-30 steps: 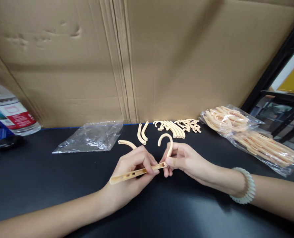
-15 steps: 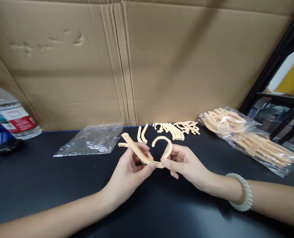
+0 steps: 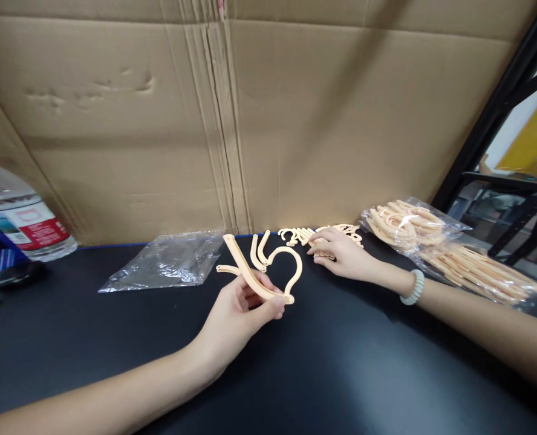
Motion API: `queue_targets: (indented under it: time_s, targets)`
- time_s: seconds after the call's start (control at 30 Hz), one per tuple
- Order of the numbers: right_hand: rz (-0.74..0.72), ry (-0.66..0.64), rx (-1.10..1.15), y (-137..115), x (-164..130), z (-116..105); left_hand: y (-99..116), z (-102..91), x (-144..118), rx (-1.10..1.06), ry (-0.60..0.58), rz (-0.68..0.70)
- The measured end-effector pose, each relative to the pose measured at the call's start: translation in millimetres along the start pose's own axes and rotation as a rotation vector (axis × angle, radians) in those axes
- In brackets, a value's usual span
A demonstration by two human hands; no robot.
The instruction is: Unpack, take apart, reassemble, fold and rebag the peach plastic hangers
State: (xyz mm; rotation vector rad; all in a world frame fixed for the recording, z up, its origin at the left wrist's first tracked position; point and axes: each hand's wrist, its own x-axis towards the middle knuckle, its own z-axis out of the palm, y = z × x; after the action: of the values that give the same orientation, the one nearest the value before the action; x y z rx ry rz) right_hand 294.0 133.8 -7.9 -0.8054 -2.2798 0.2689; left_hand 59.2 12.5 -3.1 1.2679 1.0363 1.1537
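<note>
My left hand (image 3: pixel 241 311) is closed on a cream plastic hanger piece (image 3: pixel 250 275), a curved arm pinched between thumb and fingers. A hook (image 3: pixel 296 266) rises from the arm's lower right end, its open curl facing left. Behind the hand a second thin arm (image 3: pixel 227 269) sticks out to the left; whether it joins the held piece is hidden. My right hand (image 3: pixel 345 257) reaches over a row of hanger arms (image 3: pixel 305 234) at the back, fingers apart and bent down onto them, covering most of the row.
Two loose curved arms (image 3: pixel 260 251) lie just beyond my left hand. Clear bags of hanger hooks (image 3: pixel 398 223) and arms (image 3: pixel 481 275) lie at the right. An empty plastic bag (image 3: pixel 164 260), a black mouse (image 3: pixel 17 275) and a water bottle (image 3: pixel 28 220) are leftward. Cardboard (image 3: pixel 318 121) walls the back.
My right hand has let go of the hook and moved back and right to the row of arms. My left hand still holds the hanger piece, with the hook now tilted further left.
</note>
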Motion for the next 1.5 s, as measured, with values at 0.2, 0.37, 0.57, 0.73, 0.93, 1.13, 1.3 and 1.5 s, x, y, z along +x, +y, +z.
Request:
queue_targets:
  time_s: [0.2, 0.37, 0.57, 0.73, 0.93, 1.13, 1.3, 1.5]
  targets:
    - [0.058, 0.06, 0.08, 3, 4, -6, 1, 0.4, 0, -0.008, 0.012, -0.002]
    - [0.213, 0.257, 0.437, -28, 7, -20, 2, 1.2, 0, -0.027, 0.015, -0.01]
    - [0.125, 0.246, 0.177, -38, -3, -18, 0, 0.2, 0, -0.044, 0.011, -0.005]
    - [0.061, 0.29, 0.003, -44, -5, -31, 1, 0.5, -2, -0.049, 0.006, -0.007]
    - [0.317, 0.4, 0.456, -62, -14, -27, 1, 0.3, -2, -0.045, 0.012, 0.011]
    - [0.566, 0.359, 0.885, -67, -25, -3, 1, 1.0, -2, -0.047, 0.019, 0.002]
    - [0.778, 0.186, 1.289, -71, -31, 5, 1, 0.7, -1, -0.048, 0.01, -0.001]
    - [0.674, 0.145, 1.316, -83, -36, 15, 0, 0.1, -1, -0.073, -0.035, 0.001]
